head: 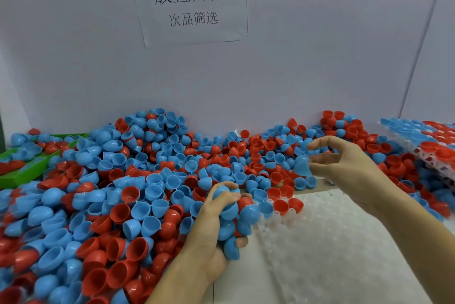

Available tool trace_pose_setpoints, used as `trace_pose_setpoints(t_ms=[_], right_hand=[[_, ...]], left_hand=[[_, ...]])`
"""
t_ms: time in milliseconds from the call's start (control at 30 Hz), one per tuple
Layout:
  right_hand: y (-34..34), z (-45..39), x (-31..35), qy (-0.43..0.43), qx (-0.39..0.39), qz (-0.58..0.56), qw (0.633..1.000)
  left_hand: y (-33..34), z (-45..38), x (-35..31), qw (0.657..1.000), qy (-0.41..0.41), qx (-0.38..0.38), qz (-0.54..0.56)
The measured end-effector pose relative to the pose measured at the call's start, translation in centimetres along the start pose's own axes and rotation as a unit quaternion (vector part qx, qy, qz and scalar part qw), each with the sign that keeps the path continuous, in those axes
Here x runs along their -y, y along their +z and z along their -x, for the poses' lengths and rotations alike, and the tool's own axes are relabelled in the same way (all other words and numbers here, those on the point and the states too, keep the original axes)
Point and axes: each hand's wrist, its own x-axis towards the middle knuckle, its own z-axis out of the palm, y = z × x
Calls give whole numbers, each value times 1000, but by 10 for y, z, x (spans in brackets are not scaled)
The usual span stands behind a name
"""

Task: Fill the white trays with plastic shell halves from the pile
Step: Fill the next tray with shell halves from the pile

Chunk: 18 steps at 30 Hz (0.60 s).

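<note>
A big pile of blue and red plastic shell halves [138,180] covers the table's left and back. A white tray [332,242] lies at the front right, with a few red and blue halves [283,205] set in its far left corner. My left hand [211,230] sits at the tray's left edge, clutching several blue shell halves [231,225]. My right hand [344,168] hovers above the tray's far edge and pinches one blue shell half [301,166] between thumb and fingers.
Filled white trays [433,146] are stacked at the far right. A green bin [22,173] with shells stands at the far left. A white wall with a paper sign [192,3] closes the back.
</note>
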Motion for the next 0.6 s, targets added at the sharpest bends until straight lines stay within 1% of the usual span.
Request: trace_pose_setpoints(t_ms=[67,100,200,267,367,433,500,600], right_hand=[[-6,-8,-9,-24,19,93,995],[-7,-12,-14,-40,33,155,987],[-3,-21,-33,-69,70,328,940],[0,-25,-42,-74,76,388,915],[7,-29,-49,-79,80,431,895],[13,-30,-51,-87,101,443,887],[18,-30,-53,-90,120,443,884],[18,-33,-53,-90,122,439,885]], left_hand=[[0,0,0,1000,0,3,5],[1,0,0,1000,0,4,7],[1,1,-1,1000,-3,7,10],[1,1,-1,1000,-5,9,8],[1,0,-1,1000,-10,8,11],[0,0,-1,1000,-9,9,13],[0,0,-1,1000,-9,6,15],[-1,0,-2,1000,-11,4,19]])
